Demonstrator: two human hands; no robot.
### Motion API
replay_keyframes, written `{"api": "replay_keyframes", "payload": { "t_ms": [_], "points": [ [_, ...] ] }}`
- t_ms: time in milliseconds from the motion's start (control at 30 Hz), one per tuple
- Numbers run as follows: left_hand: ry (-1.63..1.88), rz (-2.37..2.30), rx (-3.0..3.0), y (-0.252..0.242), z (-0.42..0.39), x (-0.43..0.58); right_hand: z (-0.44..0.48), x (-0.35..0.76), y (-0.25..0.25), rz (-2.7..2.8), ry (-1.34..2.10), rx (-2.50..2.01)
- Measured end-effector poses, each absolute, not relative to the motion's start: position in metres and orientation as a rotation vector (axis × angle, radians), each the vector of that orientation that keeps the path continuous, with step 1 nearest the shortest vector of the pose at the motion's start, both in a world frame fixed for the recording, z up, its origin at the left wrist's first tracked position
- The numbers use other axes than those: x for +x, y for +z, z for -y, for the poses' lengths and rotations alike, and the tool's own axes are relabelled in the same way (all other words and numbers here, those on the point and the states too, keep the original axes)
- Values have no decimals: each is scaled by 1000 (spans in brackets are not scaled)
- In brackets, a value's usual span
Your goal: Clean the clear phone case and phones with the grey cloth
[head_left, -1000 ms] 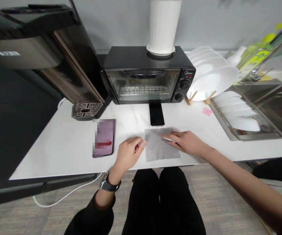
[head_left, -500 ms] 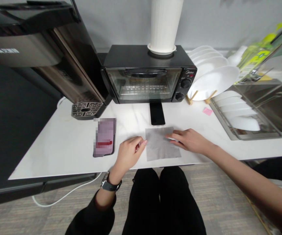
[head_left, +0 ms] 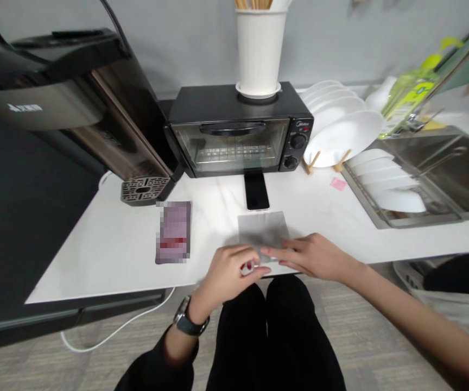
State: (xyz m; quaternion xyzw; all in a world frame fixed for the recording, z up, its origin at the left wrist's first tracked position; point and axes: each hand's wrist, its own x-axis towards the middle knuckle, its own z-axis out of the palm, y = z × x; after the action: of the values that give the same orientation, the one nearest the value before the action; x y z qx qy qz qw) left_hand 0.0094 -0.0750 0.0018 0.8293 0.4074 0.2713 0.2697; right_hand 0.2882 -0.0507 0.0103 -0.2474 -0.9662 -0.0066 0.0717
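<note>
A thin grey cloth-like sheet (head_left: 262, 228) lies flat on the white counter in front of me, its near part partly covered by my hands. My left hand (head_left: 234, 269), wearing a watch (head_left: 186, 316), is at the sheet's near left corner. Its fingers curl loosely, with the thumb apart from them and nothing clearly gripped. My right hand (head_left: 311, 254) has its fingers stretched out over the near right part of the sheet, pointing at the left hand. A black phone (head_left: 256, 191) lies just beyond the sheet.
A pixelated purple phone-shaped item (head_left: 174, 231) lies to the left. Behind are a toaster oven (head_left: 234, 144) with a white cup (head_left: 261, 51) on top and a drink dispenser (head_left: 145, 190). On the right stand racked plates (head_left: 352, 136), a pink note (head_left: 338, 184) and a sink (head_left: 433, 163).
My left hand has moved right and closer to me, from the sheet's left edge to its near edge, thumb and fingers parting. My right hand has slid nearer and left. The camera view has shifted slightly.
</note>
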Motion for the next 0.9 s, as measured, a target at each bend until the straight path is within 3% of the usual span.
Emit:
{"api": "replay_keyframes", "payload": {
  "t_ms": [200,467,667,900],
  "points": [
    [724,-993,2209,12,85,43,82,292,-3,2802,109,-734],
    [539,-1066,2190,18,74,60,85,284,-17,2496,580,-773],
    [638,-1409,2412,1,62,33,22,311,-30,1977,612,-1061],
    [244,-1324,2688,-19,56,8,-76,330,-49,1726,636,-1050]
  ]
}}
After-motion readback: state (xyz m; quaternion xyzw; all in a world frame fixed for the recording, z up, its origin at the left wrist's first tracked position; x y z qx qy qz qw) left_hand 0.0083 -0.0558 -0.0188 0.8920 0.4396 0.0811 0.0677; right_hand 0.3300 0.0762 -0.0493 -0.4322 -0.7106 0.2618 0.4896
